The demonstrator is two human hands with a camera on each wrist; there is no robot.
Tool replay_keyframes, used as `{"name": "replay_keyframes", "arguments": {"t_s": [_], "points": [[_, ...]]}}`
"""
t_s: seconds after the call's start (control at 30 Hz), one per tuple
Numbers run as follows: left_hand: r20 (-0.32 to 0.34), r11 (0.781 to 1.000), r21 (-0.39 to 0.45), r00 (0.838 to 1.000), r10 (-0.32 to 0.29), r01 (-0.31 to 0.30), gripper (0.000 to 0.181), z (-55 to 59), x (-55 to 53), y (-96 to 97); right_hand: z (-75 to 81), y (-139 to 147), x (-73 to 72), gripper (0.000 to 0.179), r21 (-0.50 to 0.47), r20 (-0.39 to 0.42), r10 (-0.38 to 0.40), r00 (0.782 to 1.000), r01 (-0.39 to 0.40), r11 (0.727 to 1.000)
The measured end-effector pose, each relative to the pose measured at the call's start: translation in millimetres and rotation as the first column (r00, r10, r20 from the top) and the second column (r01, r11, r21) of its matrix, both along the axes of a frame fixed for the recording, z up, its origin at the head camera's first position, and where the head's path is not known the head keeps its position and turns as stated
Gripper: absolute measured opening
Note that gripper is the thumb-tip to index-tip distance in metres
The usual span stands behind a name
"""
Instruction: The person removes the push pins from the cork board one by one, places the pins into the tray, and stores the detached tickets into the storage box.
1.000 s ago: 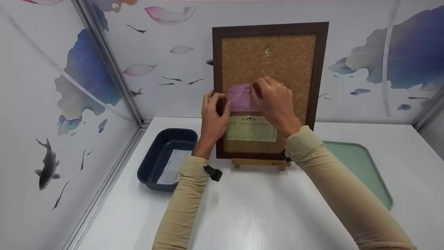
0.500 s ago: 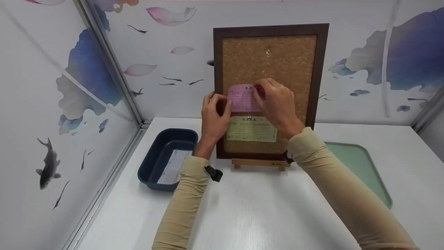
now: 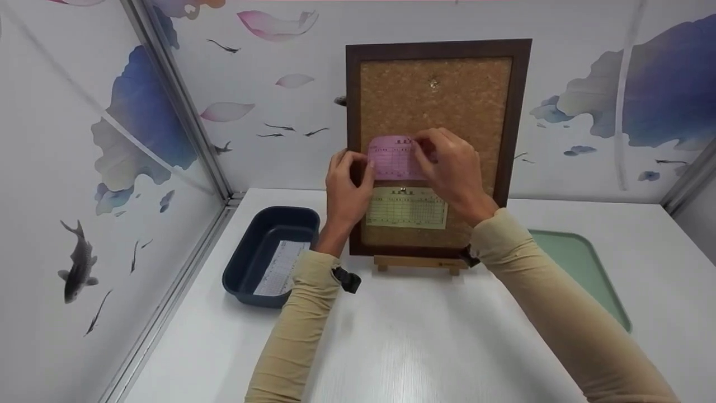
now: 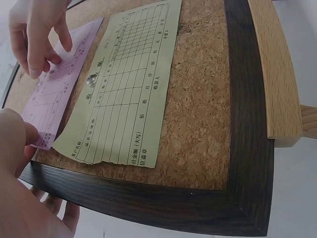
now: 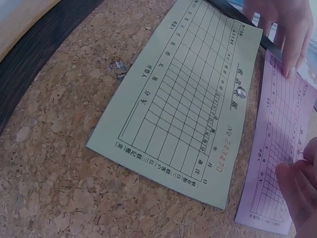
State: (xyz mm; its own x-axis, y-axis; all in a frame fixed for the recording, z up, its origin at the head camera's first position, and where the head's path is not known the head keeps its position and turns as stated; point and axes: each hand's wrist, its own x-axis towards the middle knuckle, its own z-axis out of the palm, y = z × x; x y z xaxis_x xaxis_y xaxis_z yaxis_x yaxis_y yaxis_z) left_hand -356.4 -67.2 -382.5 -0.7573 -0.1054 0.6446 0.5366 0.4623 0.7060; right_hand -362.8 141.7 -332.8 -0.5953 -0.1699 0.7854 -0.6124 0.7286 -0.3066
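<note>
A pink receipt slip (image 3: pixel 391 159) lies against a framed corkboard (image 3: pixel 447 101), above a green receipt slip (image 3: pixel 405 210) with a clear pushpin (image 5: pixel 240 92) through its top. My left hand (image 3: pixel 348 187) presses the pink slip's left end with the thumb, while its other fingers reach behind the board's dark frame (image 4: pixel 148 203). My right hand (image 3: pixel 454 165) is bent over the pink slip's upper part, fingertips (image 5: pixel 285 173) close to its surface. Whether anything sits between those fingertips is hidden.
The corkboard leans on a small wooden easel (image 3: pixel 419 262). At left stands a dark blue basin (image 3: pixel 238 291) with a white printed sheet (image 3: pixel 279 271) in it. A green tray (image 3: pixel 593 263) lies behind the right forearm. More pins are stuck in the upper cork (image 3: pixel 433 84).
My right hand has slid slightly to the right across the pink slip, uncovering more of its top. My left hand keeps its hold on the slip and frame.
</note>
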Motion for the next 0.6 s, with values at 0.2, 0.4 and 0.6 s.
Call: {"name": "replay_keyframes", "arguments": {"t_s": [0.2,0.4,0.6], "points": [[0.009,1.0,0.006,1.0,0.002,-0.002,0.02,-0.5,1.4,0.0,-1.6,6.6,2.3,0.016,0.011,-0.015,0.009,1.0,-0.009,1.0],[0.028,1.0,0.003,1.0,0.011,-0.011,0.02,-1.3,2.4,0.5,-3.3,15.2,6.0,0.016,0.013,-0.032,-0.001,0.999,0.002,1.0],[0.016,1.0,0.005,0.999,0.029,-0.029,0.019,-1.6,3.1,-0.8,-6.6,26.1,8.8,0.016,0.011,-0.037,-0.013,0.999,0.013,1.0]]}}
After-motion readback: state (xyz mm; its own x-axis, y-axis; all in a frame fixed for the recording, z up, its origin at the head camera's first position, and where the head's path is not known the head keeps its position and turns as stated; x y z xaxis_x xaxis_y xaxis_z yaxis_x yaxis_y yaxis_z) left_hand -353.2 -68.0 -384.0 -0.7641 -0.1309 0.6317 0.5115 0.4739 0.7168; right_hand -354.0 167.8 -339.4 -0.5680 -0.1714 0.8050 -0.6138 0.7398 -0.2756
